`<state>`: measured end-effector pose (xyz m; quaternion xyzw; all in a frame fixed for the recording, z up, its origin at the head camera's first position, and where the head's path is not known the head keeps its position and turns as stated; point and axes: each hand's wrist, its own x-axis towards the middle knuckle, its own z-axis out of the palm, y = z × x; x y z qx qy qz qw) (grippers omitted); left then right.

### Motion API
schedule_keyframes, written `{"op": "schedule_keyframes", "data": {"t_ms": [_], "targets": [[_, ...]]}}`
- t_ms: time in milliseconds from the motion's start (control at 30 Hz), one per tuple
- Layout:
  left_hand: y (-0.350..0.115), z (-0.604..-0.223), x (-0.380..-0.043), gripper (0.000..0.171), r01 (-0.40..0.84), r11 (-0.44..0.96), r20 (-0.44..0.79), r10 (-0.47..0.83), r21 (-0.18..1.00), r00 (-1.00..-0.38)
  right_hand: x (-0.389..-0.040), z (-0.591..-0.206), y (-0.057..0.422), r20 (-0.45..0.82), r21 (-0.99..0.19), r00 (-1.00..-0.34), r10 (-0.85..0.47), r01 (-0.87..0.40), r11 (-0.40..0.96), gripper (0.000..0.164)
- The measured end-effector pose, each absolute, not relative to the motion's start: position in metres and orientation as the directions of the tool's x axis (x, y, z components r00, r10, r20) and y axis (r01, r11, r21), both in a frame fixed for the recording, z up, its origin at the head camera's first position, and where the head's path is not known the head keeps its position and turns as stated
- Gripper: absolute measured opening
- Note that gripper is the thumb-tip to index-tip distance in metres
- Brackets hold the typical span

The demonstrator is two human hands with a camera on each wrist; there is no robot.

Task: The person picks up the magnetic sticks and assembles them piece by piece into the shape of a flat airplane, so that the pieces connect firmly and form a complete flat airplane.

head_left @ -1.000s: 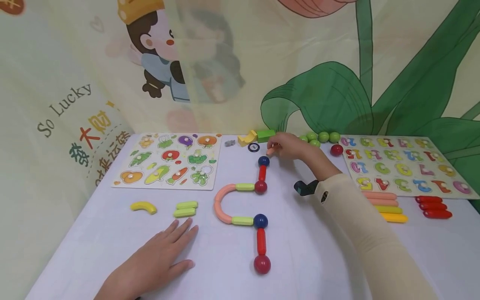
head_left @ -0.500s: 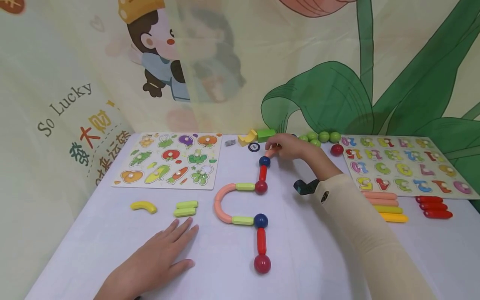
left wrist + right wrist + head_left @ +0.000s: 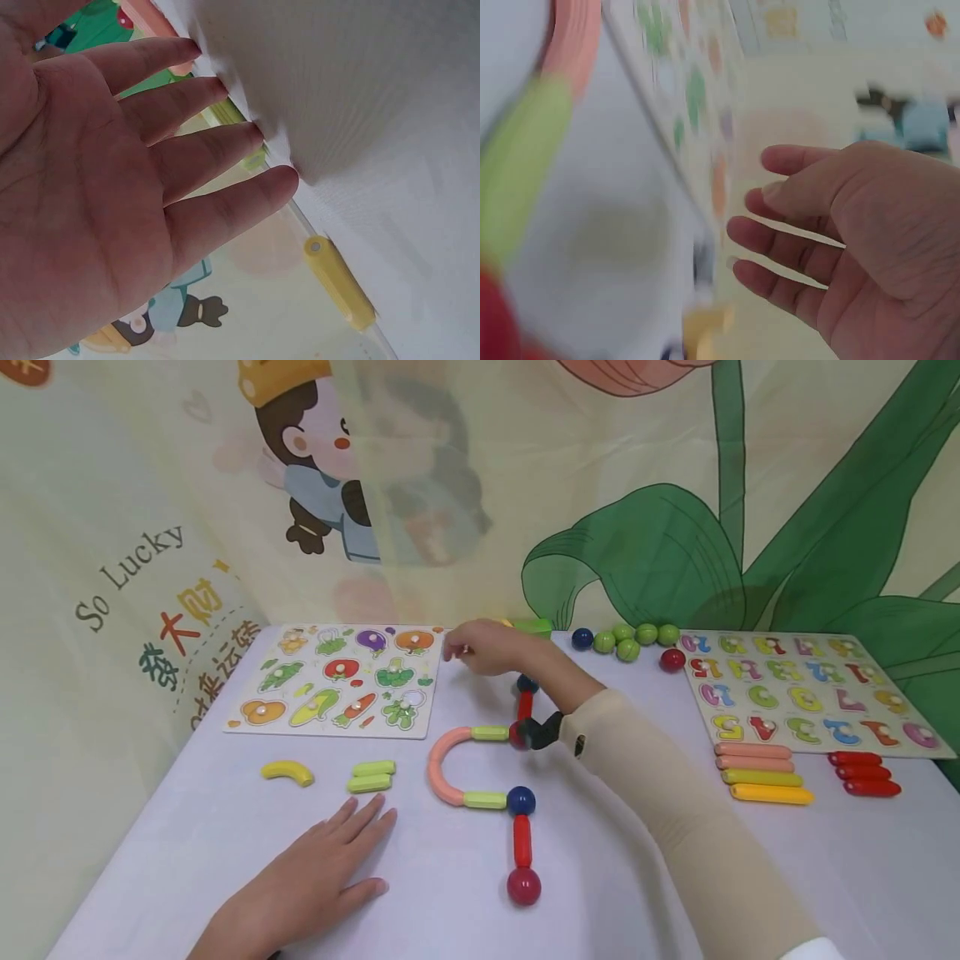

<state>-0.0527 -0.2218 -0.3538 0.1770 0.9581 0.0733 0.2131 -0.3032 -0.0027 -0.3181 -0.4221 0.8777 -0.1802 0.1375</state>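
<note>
My left hand (image 3: 307, 872) lies on the white cloth with fingers spread, its fingertips just in front of two light green sticks (image 3: 371, 777). My right hand (image 3: 487, 647) hovers at the back beside the vegetable puzzle board (image 3: 330, 681). In the right wrist view its fingers (image 3: 772, 281) are loosely bent with nothing between them. Under the right forearm runs a chain: a blue ball (image 3: 528, 681), a red stick (image 3: 525, 706), a red ball partly covered, green sticks (image 3: 486, 800), pink curved pieces (image 3: 442, 768), another blue ball (image 3: 521, 801), and a red stick down to a red ball (image 3: 524, 887).
A yellow curved piece (image 3: 288, 772) lies at left. Green balls (image 3: 628, 649), a blue ball (image 3: 582, 638) and a red ball (image 3: 672, 660) sit at the back. A number board (image 3: 810, 689) stands right, with pink and yellow sticks (image 3: 771, 793) and red sticks (image 3: 862, 772) before it.
My right hand first brought a pink curved piece to the far blue ball, then moved left without it; that piece is now out of sight near the arm. My left hand has not moved.
</note>
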Motion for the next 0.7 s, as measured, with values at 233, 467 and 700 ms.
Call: {"op": "schedule_keyframes", "data": {"t_ms": [233, 467, 700], "targets": [[-0.230, -0.356, -0.051, 0.071, 0.339, 0.908, -0.338, 0.409, 0.247, -0.848, -0.254, -0.316, -0.107, -0.171, -0.368, -0.311, -0.935, -0.860, 0.354, 0.029], [-0.234, -0.356, -0.052, 0.069, 0.403, 0.876, -0.297, 0.472, 0.265, -0.830, -0.208, -0.328, -0.167, -0.402, -0.265, -0.248, -0.881, -0.890, 0.371, 0.040], [-0.234, -0.356, -0.053, 0.068, 0.409, 0.875, -0.299, 0.475, 0.260, -0.828, -0.202, -0.341, -0.176, -0.323, -0.189, -0.279, -0.904, -0.917, 0.351, 0.017]]}}
